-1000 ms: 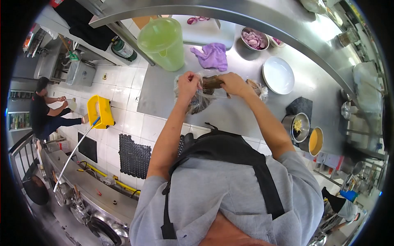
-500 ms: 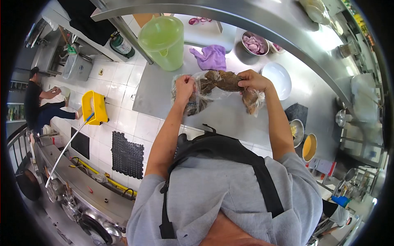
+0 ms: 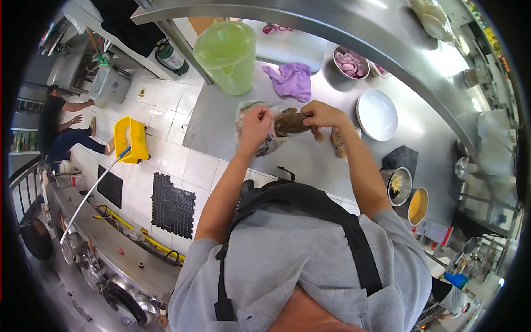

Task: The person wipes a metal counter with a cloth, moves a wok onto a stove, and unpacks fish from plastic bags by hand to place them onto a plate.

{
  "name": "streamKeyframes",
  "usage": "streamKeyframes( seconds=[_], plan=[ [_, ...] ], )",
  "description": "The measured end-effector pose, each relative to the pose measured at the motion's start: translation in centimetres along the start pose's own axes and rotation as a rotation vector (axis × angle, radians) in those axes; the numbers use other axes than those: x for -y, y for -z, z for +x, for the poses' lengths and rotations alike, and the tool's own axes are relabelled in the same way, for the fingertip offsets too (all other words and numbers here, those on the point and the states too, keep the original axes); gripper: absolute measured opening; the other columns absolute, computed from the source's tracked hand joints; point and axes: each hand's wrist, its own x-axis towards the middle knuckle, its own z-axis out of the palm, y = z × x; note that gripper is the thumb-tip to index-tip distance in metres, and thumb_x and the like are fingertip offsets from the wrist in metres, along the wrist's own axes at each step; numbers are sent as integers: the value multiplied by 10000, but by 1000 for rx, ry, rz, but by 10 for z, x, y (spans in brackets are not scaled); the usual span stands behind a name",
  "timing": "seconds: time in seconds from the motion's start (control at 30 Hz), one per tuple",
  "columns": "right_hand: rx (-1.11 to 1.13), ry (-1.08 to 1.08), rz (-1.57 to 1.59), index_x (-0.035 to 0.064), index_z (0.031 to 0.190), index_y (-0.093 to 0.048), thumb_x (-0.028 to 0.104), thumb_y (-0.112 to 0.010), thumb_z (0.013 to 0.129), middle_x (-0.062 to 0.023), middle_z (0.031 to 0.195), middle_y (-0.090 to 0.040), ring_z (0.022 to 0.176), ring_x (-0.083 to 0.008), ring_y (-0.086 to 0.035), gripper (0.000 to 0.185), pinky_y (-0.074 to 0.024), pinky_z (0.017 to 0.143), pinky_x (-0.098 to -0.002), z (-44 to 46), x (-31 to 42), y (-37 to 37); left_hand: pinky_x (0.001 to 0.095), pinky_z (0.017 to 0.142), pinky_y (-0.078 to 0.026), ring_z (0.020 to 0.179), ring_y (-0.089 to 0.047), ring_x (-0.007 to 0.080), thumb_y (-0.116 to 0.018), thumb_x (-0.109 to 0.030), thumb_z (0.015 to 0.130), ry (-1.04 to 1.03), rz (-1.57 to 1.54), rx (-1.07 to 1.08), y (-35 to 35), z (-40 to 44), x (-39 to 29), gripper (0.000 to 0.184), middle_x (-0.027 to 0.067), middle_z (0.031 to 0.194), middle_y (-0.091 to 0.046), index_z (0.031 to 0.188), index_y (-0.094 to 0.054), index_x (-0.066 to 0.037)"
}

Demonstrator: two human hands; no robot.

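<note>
Though crinkled, see-through plastic bag [image 3: 244, 116] beside rough brown piece [image 3: 289, 123].

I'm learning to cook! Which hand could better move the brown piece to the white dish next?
The right hand, probably: it pinches the brown piece, nearer the white dish. The left hand is farther, at the plastic bag.

No word, number or brand is showing legibly anywhere. A white label [image 3: 176, 60] is wrapping around the green fire extinguisher [image 3: 164, 52], its print blurring beyond reading. A small dark mark [image 3: 248, 318] is sitting on the front of the grey collared shirt [image 3: 298, 243], appearing too tiny for any letter or emblem to be made out.
</note>
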Motion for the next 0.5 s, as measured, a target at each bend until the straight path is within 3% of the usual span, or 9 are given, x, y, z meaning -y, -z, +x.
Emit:
streamKeyframes(
  seconds=[0.17, 0.27, 0.4, 0.5],
  plan=[
    [23, 93, 111, -14, 917, -681, 146, -693, 823, -29, 682, -637, 593, -116, -606, 187, -502, 530, -292, 37, 6, -27, 280, 482, -460, 532, -591, 112, -576, -75, 956, -51, 43, 172, -22, -19, 10, 131, 54, 660, -615, 867, -600, 18],
    [-43, 83, 158, -15, 919, -685, 156, -711, 823, -36, 699, -654, 597, -123, -612, 199, -516, 535, -297, 53, -4, -37, 277, 536, -497, 575, -597, 115, -564, -79, 977, -247, 174, 103, -31, -22, 16, 115, 35, 687, -606, 899, -591, 1],
    [-27, 14, 134, -19, 927, -680, 156, -704, 831, -56, 723, -668, 595, -128, -605, 201, -529, 546, -294, 36, 13, -25, 277, 549, -505, 576, -597, 120, -554, -84, 986, -147, 36, 51, -15, -7, 8, 107, 35, 693, -607, 917, -589, -9],
    [148, -28, 198, -9, 1056, -678, 139, -671, 846, -62, 795, -683, 630, -139, -645, 257, -524, 563, -289, 31, 3, -3, 274, 550, -508, 578, -594, 118, -559, -81, 984, -88, -12, 38, -6, -2, 8, 109, 40, 695, -607, 914, -593, -5]
  ],
)
